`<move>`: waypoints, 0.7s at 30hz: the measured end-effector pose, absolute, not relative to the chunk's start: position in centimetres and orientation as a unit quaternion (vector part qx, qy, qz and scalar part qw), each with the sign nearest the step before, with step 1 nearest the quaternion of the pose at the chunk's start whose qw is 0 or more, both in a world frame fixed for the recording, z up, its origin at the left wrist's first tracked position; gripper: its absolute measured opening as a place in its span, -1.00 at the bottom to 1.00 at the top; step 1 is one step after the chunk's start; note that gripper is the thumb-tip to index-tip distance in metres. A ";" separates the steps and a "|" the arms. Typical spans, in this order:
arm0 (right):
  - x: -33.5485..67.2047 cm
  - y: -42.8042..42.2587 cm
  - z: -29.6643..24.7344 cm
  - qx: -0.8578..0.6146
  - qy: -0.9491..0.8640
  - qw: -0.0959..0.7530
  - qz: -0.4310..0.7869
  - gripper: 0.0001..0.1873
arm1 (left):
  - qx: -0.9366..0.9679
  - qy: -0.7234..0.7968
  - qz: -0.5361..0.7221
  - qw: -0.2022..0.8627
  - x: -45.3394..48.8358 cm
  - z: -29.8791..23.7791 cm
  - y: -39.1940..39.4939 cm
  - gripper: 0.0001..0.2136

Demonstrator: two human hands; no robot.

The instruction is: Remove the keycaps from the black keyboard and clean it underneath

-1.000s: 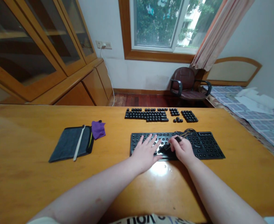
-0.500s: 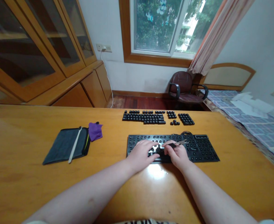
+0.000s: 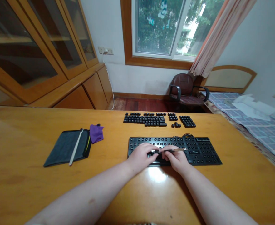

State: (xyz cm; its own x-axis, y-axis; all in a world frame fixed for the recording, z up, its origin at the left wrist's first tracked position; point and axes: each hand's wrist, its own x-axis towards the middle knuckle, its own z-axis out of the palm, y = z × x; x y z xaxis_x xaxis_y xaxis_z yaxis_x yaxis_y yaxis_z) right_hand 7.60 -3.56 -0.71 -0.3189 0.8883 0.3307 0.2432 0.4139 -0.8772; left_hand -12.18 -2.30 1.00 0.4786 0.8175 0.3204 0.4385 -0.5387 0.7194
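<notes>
A black keyboard with its keycaps off lies on the wooden desk, both hands over its middle. My left hand rests on it, thumb and forefinger curled together around something small and dark that I cannot make out. My right hand is closed on a thin, pen-like tool, its pale end pointing right. The tool's left end meets the left fingertips, where its tip is hidden. Behind the keyboard, loose black keycaps lie sorted in rows and blocks.
To the left lies a dark grey zip pouch with a long pale stick-like tool on it. A purple cloth lies beside the pouch. A cable is bunched behind the keyboard. Beyond the desk stands a chair.
My right hand has turned the tool to lie flatter and shifted slightly left. My left thumb and forefinger have drawn together near its left end. The view has tilted slightly.
</notes>
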 end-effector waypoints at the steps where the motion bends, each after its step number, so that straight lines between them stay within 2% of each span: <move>1: 7.6 -3.5 -0.7 -0.393 -0.723 0.425 0.377 -0.75 | 0.810 0.388 0.331 0.288 -12.2 1.0 -2.3 -0.80; 8: 7.2 -3.5 -0.5 -0.408 -0.721 0.424 0.365 -0.72 | 0.763 0.408 0.337 0.369 -12.2 1.1 -2.0 -0.79; 15: 7.4 -3.4 -0.1 -0.366 -0.749 0.438 0.335 -0.72 | 0.625 0.417 0.358 0.554 -12.1 1.3 -1.2 -0.86; 21: 7.2 -3.3 0.4 -0.333 -0.783 0.419 0.315 -0.78 | 0.573 0.415 0.396 0.586 -12.1 0.6 -0.6 -0.85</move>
State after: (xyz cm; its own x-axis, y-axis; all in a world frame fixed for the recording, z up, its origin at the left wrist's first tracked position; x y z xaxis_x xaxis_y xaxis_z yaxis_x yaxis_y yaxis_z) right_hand 7.23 -3.32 0.38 -0.4265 0.7864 0.4468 0.2573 0.5790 -0.7736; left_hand -12.15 -0.62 0.58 0.3422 0.9391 -0.0324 0.0109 0.0305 0.9995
